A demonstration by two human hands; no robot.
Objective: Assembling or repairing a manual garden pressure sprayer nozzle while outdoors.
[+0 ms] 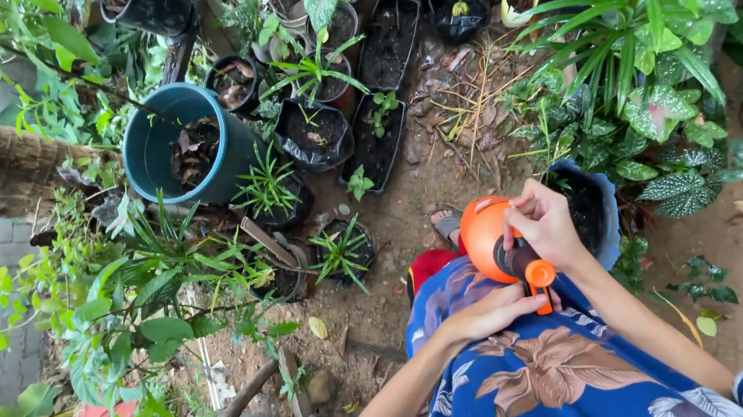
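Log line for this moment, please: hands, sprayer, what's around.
left hand: under sprayer nozzle | right hand: on orange sprayer top | sprayer: over lap, tilted | nearby: blue pot, teal pot, black grow bags

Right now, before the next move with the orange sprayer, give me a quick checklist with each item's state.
1. Right hand has a grip on the top of the orange sprayer: ok.
2. Left hand touches the orange trigger: ok.
3. Sprayer rests against the lap in the blue floral garment: ok.
4. Nozzle direction: cannot tell.
5. Liquid level in the sprayer: cannot tell.
6. Small potted plants stand in front on the soil: ok.
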